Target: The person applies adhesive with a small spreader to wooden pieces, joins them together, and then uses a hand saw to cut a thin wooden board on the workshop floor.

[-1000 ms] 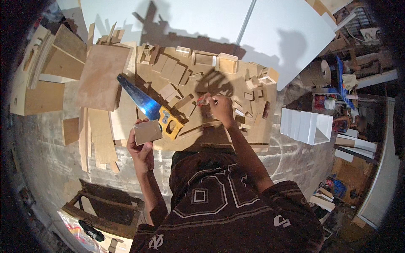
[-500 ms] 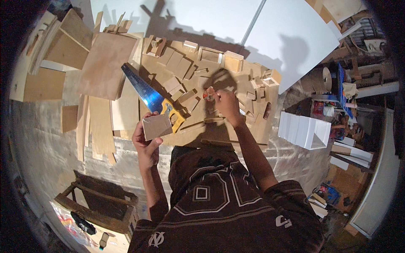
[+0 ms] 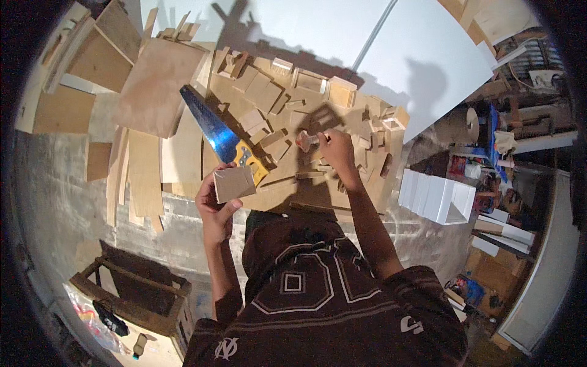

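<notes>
My left hand (image 3: 215, 211) is closed round a small square wooden piece (image 3: 234, 185), its thumb at the lower edge. Just beyond that piece lies a handsaw with a yellow handle (image 3: 259, 169) and a blue-tinted blade (image 3: 212, 127), partly hidden by the wood. Over the table's middle, the fingers of my right hand (image 3: 336, 153) pinch the narrow end of a small clear-and-red object (image 3: 304, 140); its kind is hard to make out. Several small wood offcuts and little wooden boxes (image 3: 341, 93) lie about it on the wooden work table (image 3: 275, 194).
Plywood sheets (image 3: 156, 82) and long wooden strips (image 3: 145, 177) are at the left. A white panel (image 3: 422, 37) borders the table's far side. Right of the table stands a white box-like piece (image 3: 435, 197). A wooden frame (image 3: 131, 284) sits at the lower left.
My right hand has shifted slightly right, and the clear-and-red object shows more of its length. The left hand still grips the wooden piece. The whole view has moved slightly.
</notes>
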